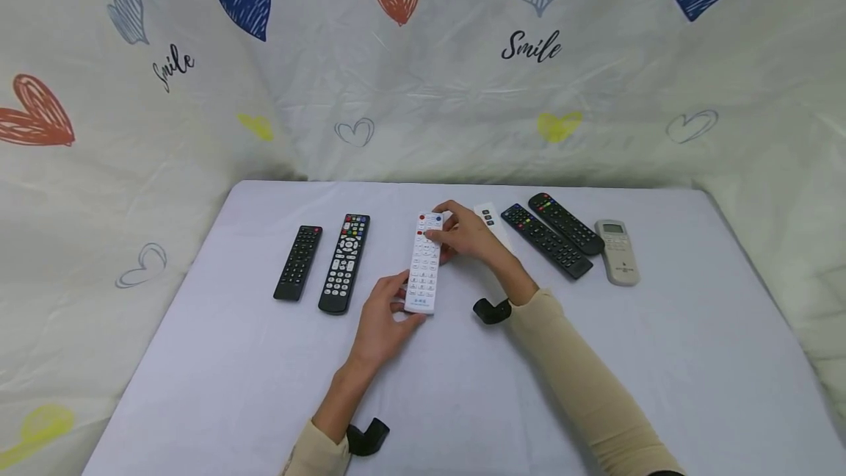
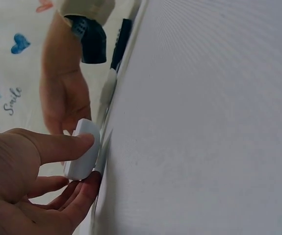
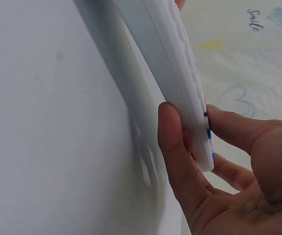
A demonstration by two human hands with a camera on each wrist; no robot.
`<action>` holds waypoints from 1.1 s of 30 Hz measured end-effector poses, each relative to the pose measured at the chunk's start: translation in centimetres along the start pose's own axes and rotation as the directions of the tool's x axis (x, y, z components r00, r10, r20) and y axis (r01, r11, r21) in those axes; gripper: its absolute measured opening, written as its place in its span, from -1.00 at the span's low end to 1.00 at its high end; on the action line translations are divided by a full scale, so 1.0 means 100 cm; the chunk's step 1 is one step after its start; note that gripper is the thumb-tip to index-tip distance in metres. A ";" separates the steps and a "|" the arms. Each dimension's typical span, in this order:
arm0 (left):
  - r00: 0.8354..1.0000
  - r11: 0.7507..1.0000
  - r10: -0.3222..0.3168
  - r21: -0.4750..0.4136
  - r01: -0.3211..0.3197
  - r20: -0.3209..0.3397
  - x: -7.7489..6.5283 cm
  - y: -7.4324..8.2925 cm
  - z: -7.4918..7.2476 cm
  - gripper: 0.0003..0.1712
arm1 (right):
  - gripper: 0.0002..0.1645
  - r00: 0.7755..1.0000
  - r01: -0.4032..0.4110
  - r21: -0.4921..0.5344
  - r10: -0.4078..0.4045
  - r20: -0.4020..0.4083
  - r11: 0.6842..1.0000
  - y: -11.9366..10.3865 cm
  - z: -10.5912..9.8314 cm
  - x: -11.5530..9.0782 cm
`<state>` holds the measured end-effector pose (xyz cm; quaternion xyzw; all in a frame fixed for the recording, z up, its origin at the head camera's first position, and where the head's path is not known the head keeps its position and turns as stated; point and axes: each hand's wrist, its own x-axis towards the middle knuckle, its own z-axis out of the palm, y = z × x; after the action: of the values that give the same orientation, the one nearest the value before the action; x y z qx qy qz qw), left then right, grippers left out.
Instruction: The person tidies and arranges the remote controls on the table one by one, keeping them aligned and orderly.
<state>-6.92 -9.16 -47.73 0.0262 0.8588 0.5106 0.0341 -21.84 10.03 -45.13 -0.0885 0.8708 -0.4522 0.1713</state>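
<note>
Both hands hold a white remote control [image 1: 424, 267], its button face up, at the middle of the table. My left hand [image 1: 382, 325] grips the lower end; in the left wrist view its thumb presses the end of the remote [image 2: 85, 156] with fingers beneath. At the far end, my right hand [image 1: 466, 233] pinches the remote. In the right wrist view, the right thumb lies on the button side near the coloured buttons, and a finger supports the back of the remote [image 3: 163, 54]. A gap shows there between the remote and the tabletop.
Left of the hands lie a small black remote [image 1: 298, 263] and a longer black remote [image 1: 344, 264]. To the right are a white remote [image 1: 490, 220] partly hidden by the right hand, two black remotes [image 1: 546, 241] side by side, and a pale remote with a display [image 1: 618, 254].
</note>
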 end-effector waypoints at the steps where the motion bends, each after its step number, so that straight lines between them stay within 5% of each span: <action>1: 1.000 1.000 -0.007 -0.002 0.007 -0.002 -0.001 0.000 -0.001 -0.06 | -0.30 1.000 0.003 0.003 -0.003 -0.003 1.000 0.000 0.001 -0.001; 20: 0.997 0.998 -0.032 0.047 0.036 -0.069 -0.014 -0.005 -0.012 -0.06 | -0.33 0.998 0.064 0.012 -0.064 -0.009 0.998 -0.004 0.022 -0.004; 33: 0.997 0.997 -0.032 0.067 0.037 -0.066 -0.018 -0.006 -0.016 -0.07 | -0.31 0.999 0.023 0.021 -0.022 -0.025 1.000 -0.009 0.030 -0.006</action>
<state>-5.31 -10.98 -47.48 -0.0041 0.8767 0.4809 0.0141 -20.15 7.39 -45.90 -0.0908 0.8669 -0.4646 0.1561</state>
